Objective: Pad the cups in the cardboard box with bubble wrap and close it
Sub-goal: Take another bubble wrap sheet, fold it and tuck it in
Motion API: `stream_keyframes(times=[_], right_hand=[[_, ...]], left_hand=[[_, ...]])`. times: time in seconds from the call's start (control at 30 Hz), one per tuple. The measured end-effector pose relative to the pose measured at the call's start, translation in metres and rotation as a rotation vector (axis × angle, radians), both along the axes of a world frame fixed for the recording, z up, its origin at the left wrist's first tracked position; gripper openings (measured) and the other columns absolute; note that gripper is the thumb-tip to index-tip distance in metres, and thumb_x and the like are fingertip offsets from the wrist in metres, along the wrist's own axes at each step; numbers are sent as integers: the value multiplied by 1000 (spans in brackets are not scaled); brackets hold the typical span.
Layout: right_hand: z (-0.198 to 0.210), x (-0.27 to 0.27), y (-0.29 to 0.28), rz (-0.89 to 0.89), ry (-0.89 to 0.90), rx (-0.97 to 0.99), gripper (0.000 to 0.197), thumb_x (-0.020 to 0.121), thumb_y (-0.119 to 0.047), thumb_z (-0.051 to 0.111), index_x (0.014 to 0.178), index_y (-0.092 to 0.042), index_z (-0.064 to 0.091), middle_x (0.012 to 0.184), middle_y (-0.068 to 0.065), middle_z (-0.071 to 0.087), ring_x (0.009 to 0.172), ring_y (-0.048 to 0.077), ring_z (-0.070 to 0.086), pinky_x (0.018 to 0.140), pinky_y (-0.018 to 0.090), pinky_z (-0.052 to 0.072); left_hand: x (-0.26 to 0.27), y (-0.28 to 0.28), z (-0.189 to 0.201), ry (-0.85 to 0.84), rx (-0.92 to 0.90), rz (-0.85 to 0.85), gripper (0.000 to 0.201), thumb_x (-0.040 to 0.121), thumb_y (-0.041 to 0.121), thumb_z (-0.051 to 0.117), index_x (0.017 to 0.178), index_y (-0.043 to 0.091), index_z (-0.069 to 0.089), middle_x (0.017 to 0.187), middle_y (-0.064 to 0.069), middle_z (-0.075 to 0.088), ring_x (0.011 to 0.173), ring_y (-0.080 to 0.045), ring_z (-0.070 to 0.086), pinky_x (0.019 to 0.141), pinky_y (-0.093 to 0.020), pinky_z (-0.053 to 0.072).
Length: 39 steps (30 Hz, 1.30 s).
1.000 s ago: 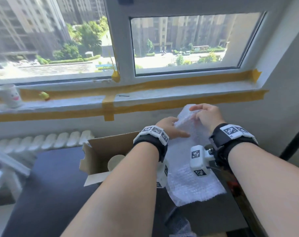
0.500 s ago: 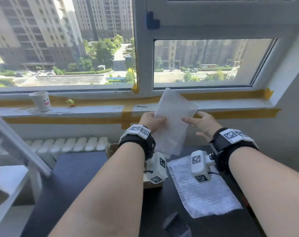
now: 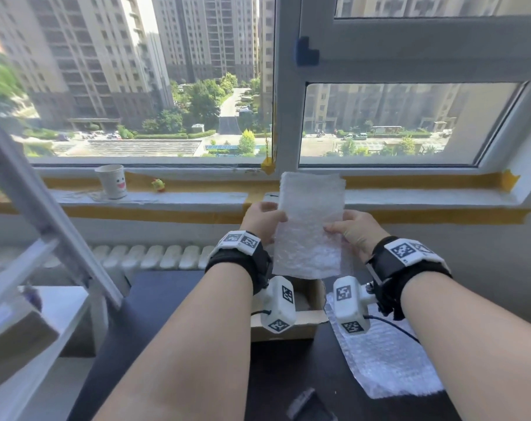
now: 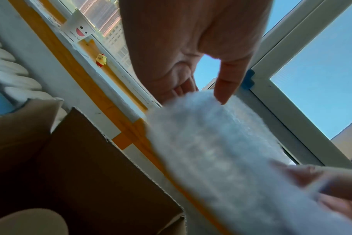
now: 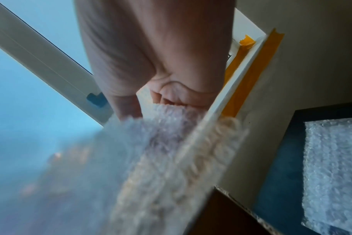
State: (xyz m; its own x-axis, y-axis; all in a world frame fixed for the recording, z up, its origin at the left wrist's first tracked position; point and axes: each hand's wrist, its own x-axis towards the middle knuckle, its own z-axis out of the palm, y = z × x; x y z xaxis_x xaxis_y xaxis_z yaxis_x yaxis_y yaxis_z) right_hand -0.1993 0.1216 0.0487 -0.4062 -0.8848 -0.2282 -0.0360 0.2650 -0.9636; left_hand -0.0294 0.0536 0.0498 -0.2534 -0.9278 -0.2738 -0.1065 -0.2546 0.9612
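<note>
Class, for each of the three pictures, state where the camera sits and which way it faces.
Head: worn on the head, facing forward and down; shows both forearms, left hand and right hand holding a bubble wrap sheet.
Left wrist: looks up along the palm at the window.
Right wrist: the same, from the other edge.
All three views share the sheet.

**Materials and finishes at the window table**

The bubble wrap sheet (image 3: 309, 226), at frame centre, was translucent plastic with a pebbled, faintly glossy surface. A second bubble wrap sheet (image 3: 385, 360), lower right, looked the same. The cardboard box (image 3: 288, 325) was matt brown corrugated board with rough cut edges. The table (image 3: 167, 302) had a dark, smooth, matt top. The paper cup (image 3: 111, 181), upper left on the sill, was matt white paper.
</note>
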Motion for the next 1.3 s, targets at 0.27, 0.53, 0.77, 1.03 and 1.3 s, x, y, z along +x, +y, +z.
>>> stream_keyframes(times=[0.27, 0.53, 0.77, 1.03, 1.3], right_hand=[[-4, 36, -6, 58, 157, -147, 59, 90, -2, 59, 140, -32, 48, 137, -1, 48, 112, 18, 53, 98, 34, 47], [-10, 60, -2, 245, 226, 15, 61, 81, 13, 60, 127, -26, 62, 67, -10, 53, 62, 13, 43, 64, 22, 43], [-17, 85, -4, 188, 378, 81, 46, 76, 7, 71, 117, -11, 67, 110, 9, 63, 93, 21, 57, 81, 29, 47], [-16, 84, -8, 129, 213, 43, 12, 84, -14, 66, 81, -21, 57, 85, 1, 57, 79, 19, 55, 72, 33, 45], [-17, 89, -11, 227, 384, 199, 14, 76, -3, 72, 77, -12, 62, 90, 10, 65, 85, 25, 63, 82, 41, 57]], left_hand=[[40, -2, -12, -95, -64, -17, 42, 83, -7, 53, 69, 28, 73, 104, -11, 66, 82, -29, 56, 77, -47, 55], [76, 4, -11, -267, -69, -134, 67, 72, -12, 70, 129, 22, 63, 136, -7, 54, 122, -30, 55, 102, -40, 48], [90, 1, -24, -439, -144, -100, 47, 69, 4, 84, 112, 16, 71, 120, -6, 66, 111, -24, 62, 97, -34, 50], [97, -9, -27, -293, -4, -263, 55, 63, 28, 83, 110, 9, 63, 115, -10, 66, 106, -24, 63, 98, -41, 49], [101, -17, -33, -295, -80, -242, 23, 72, 11, 79, 93, 8, 71, 106, -15, 71, 101, -33, 67, 94, -52, 53]])
